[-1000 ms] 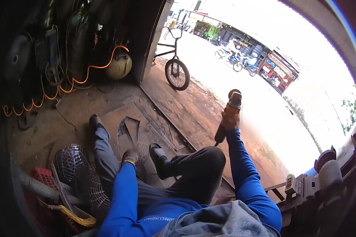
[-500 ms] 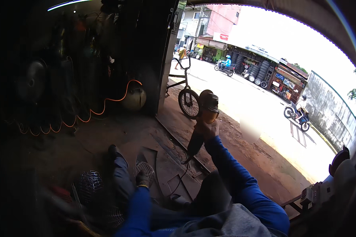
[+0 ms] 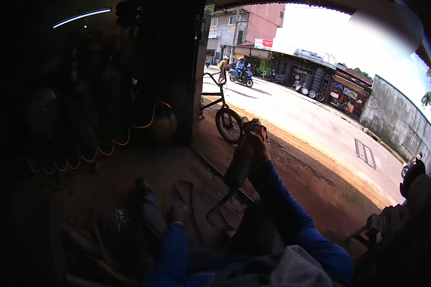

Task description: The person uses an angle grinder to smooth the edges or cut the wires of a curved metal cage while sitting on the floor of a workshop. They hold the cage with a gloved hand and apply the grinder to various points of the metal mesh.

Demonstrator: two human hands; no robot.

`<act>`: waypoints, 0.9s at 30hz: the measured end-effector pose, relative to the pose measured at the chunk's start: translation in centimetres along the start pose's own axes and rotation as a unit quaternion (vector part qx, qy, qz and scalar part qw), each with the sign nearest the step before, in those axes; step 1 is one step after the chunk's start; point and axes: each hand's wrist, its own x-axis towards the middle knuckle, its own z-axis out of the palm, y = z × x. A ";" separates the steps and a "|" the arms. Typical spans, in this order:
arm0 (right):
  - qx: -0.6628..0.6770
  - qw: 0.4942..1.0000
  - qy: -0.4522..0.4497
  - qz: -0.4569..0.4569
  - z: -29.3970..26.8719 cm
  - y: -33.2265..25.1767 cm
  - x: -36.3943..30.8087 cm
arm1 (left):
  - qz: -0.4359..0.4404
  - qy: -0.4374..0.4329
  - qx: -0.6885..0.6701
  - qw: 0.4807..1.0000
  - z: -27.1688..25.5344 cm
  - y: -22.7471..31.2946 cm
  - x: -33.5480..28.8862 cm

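Observation:
Raised in front of me, my right hand [image 3: 256,147] is wrapped round an angle grinder [image 3: 238,168], its orange and dark head pointing up and away. A pale disc shows at the left of the head, and a dark cord hangs from the rear of the body. Low down beside my shin is my left hand [image 3: 175,216], in a dark glove. Deep shadow hides its fingers, so what it touches cannot be made out. Just beyond it, a dark curved piece with a faint light grid pattern [image 3: 183,206] lies on the floor.
A bicycle [image 3: 229,125] stands by the doorway, outside. An orange coiled hose [image 3: 112,147] hangs at left. A dark round object with a glossy patterned surface [image 3: 117,222] lies left of my leg. Across the street are stacked tires [image 3: 316,79], a motorcycle rider [image 3: 242,71] and a wall [image 3: 397,112].
The grinder has shifted slightly down, still in my right hand, and its head has turned a little. The view has darkened indoors. Motorcycles in the street have moved.

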 end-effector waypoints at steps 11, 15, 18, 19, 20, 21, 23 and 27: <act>0.025 0.991 0.122 -0.045 -2.1 -0.4 -2.0 | 0.061 -0.043 0.174 0.982 -5.8 8.0 -1.1; 0.026 0.994 0.088 -0.055 -0.6 0.9 -1.5 | -0.086 -0.061 0.121 0.987 -3.9 4.2 0.0; 0.042 0.995 0.078 -0.056 2.9 1.2 -2.4 | -0.079 -0.014 -0.059 0.995 -3.9 2.0 1.2; 0.031 0.993 0.098 -0.062 3.1 0.9 -3.2 | -0.116 -0.047 -0.102 0.987 -2.9 4.0 0.6; 0.022 0.991 0.116 -0.068 2.9 0.7 -3.7 | -0.145 -0.072 -0.137 0.977 -2.5 5.5 0.0; 0.027 0.990 0.117 -0.073 2.5 0.5 -3.7 | -0.162 -0.088 -0.154 0.971 -2.5 6.5 -0.2; 0.036 0.989 0.115 -0.081 1.9 -0.1 -3.3 | -0.187 -0.114 -0.182 0.959 -2.9 8.2 -1.0; 0.018 0.988 0.108 -0.108 2.1 0.0 -3.0 | -0.225 -0.134 -0.204 0.943 -4.6 8.3 -2.4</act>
